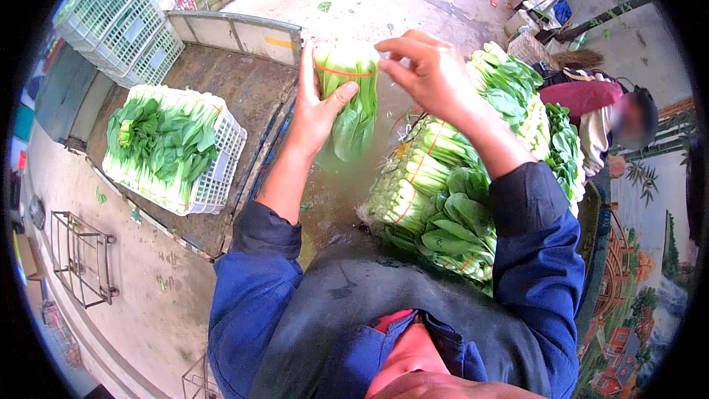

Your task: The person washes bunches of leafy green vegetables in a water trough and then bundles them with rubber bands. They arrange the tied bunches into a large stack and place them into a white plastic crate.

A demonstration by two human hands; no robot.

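Note:
My left hand point(318, 108) holds a bundle of leafy greens with pale green stalks point(359, 111), gripped around its side. Its cut stalk ends face up and the leaves hang down. An orange band point(346, 71) circles the stalks just above my left thumb. At the bundle's right edge is my right hand point(424, 66), thumb and forefinger curved and apart at the tips. Whether those fingertips touch the stalks is hard to tell. Below my right forearm lies a large pile of banded greens point(426, 177), stalk ends toward the left and leaves toward the right.
To the left, a white plastic crate point(221, 177) heaped with greens sits on a brown truck bed point(177, 69). Stacked crates point(130, 27) stand behind it. A metal-frame cart point(83, 257) is on the floor at left. Another person point(590, 100) is beyond the pile at right.

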